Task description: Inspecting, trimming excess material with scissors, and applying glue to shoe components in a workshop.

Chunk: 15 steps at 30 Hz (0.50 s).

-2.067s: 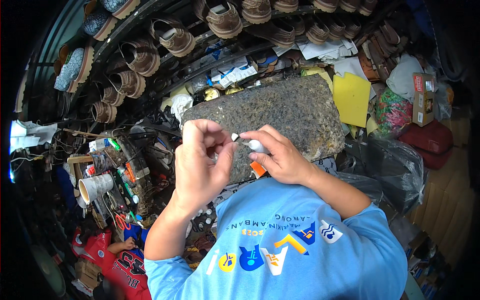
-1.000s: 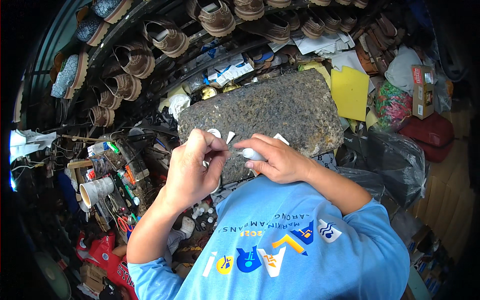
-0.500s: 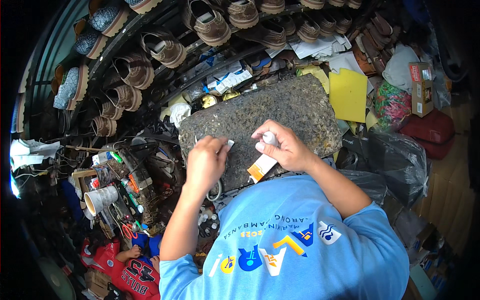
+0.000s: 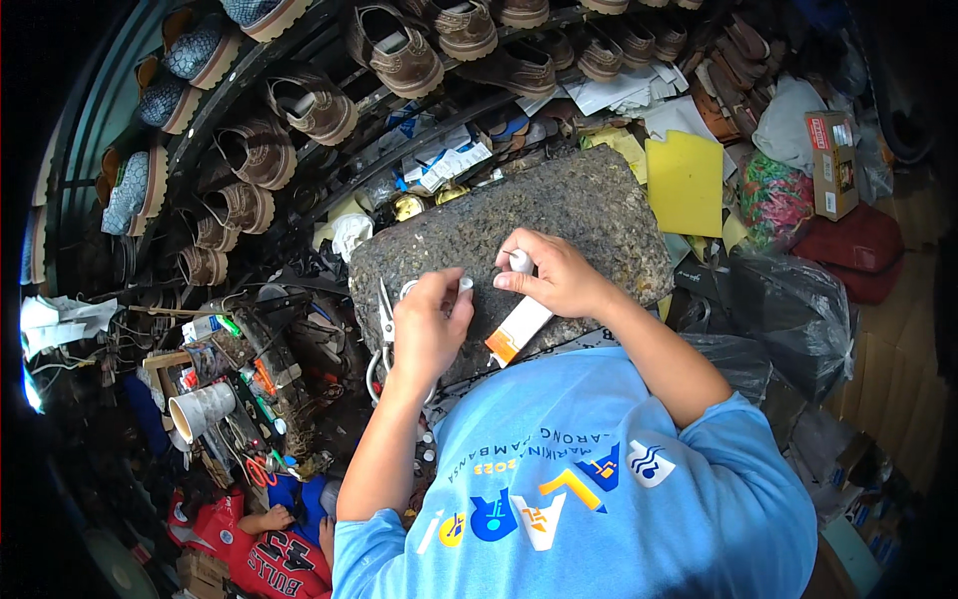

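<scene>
A rough dark stone slab (image 4: 599,220) lies before me. My right hand (image 4: 559,277) is closed around a small white bottle (image 4: 521,262), its narrow tip pointing up between thumb and fingers. Just below that hand a slim white and orange carton (image 4: 519,329) lies on the slab's near part. My left hand (image 4: 435,317) is closed in a pinch, a little left of the bottle, with a small white cap (image 4: 465,285) at its fingertips. Beside the left hand rest metal scissors (image 4: 385,317), partly hidden by it. A small whitish round thing (image 4: 407,289) shows behind its knuckles.
Brown shoes (image 4: 394,55) and blue-grey patterned shoes (image 4: 135,190) stand on racks ahead and left. Yellow sheets (image 4: 685,185) and black plastic bags (image 4: 788,314) lie to the right. A white cup (image 4: 202,409) sits among tools at left. Another person in red (image 4: 269,549) is at lower left.
My left hand has moved right, toward the bottle, and the scissors show more beside it. My right hand with the bottle has shifted slightly left and away from me. The carton stays put.
</scene>
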Each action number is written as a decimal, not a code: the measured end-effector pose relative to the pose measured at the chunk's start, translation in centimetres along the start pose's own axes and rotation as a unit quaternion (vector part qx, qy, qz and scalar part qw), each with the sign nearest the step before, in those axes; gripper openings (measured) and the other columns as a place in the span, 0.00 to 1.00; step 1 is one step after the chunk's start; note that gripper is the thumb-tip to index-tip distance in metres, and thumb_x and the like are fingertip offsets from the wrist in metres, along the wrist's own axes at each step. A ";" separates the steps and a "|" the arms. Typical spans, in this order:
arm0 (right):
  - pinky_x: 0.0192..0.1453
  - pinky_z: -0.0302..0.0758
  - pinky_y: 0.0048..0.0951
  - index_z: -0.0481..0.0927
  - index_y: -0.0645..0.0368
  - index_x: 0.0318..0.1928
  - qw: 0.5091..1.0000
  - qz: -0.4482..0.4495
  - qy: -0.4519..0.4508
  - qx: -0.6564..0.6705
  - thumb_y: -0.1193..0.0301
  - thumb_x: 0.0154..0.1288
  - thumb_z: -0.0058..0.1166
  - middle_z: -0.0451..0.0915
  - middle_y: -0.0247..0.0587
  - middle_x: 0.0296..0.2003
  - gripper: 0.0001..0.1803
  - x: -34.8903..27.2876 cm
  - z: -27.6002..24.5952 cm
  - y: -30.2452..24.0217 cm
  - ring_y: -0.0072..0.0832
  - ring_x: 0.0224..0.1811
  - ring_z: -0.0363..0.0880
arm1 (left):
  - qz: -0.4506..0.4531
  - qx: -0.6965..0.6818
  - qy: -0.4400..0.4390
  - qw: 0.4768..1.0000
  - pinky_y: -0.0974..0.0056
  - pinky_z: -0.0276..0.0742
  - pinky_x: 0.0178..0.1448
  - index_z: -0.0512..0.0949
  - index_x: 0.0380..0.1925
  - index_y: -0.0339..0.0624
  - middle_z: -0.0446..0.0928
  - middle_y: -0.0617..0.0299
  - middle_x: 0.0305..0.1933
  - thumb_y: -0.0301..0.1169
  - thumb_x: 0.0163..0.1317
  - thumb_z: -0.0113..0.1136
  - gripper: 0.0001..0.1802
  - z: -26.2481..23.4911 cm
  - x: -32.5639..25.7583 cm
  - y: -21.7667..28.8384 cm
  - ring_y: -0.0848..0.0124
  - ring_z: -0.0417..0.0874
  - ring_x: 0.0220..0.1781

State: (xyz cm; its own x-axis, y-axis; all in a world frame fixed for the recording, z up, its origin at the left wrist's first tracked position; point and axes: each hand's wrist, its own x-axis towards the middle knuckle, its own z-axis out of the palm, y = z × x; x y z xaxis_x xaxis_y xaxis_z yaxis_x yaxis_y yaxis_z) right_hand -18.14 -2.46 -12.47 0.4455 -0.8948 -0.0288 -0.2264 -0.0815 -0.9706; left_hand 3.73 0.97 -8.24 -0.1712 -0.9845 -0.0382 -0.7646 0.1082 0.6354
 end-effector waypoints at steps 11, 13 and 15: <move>0.63 0.66 0.42 0.75 0.53 0.46 0.995 -0.043 -0.003 -0.085 0.58 0.67 0.65 0.81 0.38 0.43 0.17 1.0 1.3 2.5 0.39 0.52 0.79 | 0.139 -0.033 -0.039 0.989 0.63 0.79 0.39 0.84 0.45 0.34 0.81 0.54 0.36 0.20 0.64 0.65 0.09 -5.2 4.2 4.8 0.62 0.83 0.33; 0.62 0.66 0.42 0.74 0.53 0.47 0.993 -0.068 0.011 -0.095 0.58 0.68 0.64 0.80 0.38 0.43 0.17 1.2 1.6 2.8 0.40 0.53 0.78 | 0.169 -0.008 -0.061 0.984 0.62 0.77 0.37 0.84 0.45 0.35 0.80 0.54 0.34 0.19 0.63 0.65 0.10 -5.2 4.5 4.8 0.62 0.82 0.32; 0.62 0.65 0.42 0.74 0.52 0.46 0.992 -0.066 0.022 -0.105 0.58 0.68 0.63 0.79 0.37 0.42 0.16 1.1 1.6 2.9 0.40 0.53 0.77 | 0.170 0.041 -0.070 0.982 0.61 0.77 0.35 0.84 0.45 0.34 0.80 0.53 0.34 0.19 0.63 0.65 0.10 -5.0 4.8 4.8 0.60 0.82 0.30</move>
State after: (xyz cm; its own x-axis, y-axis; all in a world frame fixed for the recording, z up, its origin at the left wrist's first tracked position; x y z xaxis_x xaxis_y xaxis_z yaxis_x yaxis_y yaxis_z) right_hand -16.89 -2.94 -15.69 0.4455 -0.8884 0.1107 -0.3456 -0.2847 -0.8942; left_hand 2.34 -3.91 -1.55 -0.5043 -0.8617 0.0560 -0.6950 0.4435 0.5659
